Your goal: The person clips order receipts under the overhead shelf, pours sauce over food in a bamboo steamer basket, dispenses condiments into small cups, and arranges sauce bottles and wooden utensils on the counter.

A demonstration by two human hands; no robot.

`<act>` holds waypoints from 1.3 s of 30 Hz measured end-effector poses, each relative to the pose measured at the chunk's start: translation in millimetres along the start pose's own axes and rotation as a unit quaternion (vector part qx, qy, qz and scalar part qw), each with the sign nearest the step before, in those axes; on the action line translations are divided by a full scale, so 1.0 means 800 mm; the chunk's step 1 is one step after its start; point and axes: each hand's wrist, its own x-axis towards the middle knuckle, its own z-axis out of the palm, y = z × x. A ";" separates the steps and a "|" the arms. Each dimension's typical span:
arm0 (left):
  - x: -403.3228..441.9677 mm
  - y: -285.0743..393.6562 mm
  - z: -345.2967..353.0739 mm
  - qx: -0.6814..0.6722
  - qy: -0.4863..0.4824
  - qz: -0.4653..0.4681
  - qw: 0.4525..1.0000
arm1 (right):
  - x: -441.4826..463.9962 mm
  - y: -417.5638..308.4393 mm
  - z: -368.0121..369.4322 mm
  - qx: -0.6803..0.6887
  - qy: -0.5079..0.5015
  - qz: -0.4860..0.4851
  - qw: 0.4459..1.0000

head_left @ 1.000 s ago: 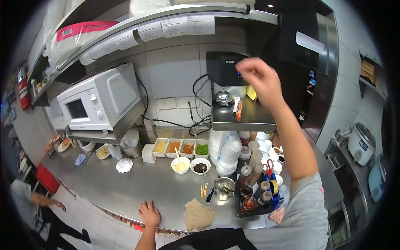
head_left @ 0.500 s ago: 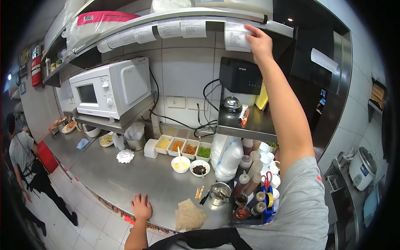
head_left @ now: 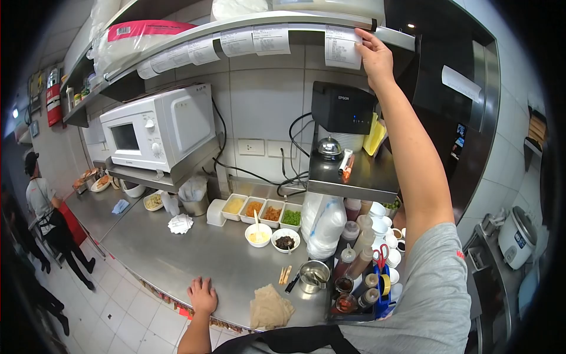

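Touching the right edge of a paper slip, the right hand is raised to the front edge of the upper shelf. The slip hangs there, print side out, above the black printer and apart from the row of other slips to its left. Fingers are partly bent and slightly spread at the paper's edge; whether finger and thumb pinch it cannot be told from this angle. The left hand lies palm down on the steel counter, fingers a little apart, grasping nothing, to the left of the brown cloth.

Step in hand, as judged: positioning the slip at the shelf edge. It appears to hang fairly straight, its top at the edge; how it is secured is not visible. The next move, in this assessment, calls for a light touch: a check that the top is caught, then fingers opened clear sideways without dragging the thin paper. No action by the left hand appears necessary.
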 end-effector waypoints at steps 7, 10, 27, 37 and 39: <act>0.001 -0.002 0.004 0.006 0.005 0.007 1.000 | -0.018 -0.005 -0.011 0.032 -0.024 0.015 0.999; 0.001 -0.004 0.010 0.013 0.044 0.025 0.999 | -0.026 -0.008 -0.012 0.032 -0.013 0.024 0.999; 0.001 0.001 -0.005 0.012 -0.019 -0.013 1.000 | -0.007 -0.045 0.152 -0.454 -0.179 -0.393 0.779; 0.026 -0.019 -0.048 -0.027 -0.099 0.065 0.993 | -0.007 -0.071 0.075 -0.484 -0.170 -0.344 0.787; 0.061 -0.063 -0.044 -0.025 -0.076 0.032 0.996 | -0.007 -0.088 0.092 -0.493 -0.168 -0.335 0.785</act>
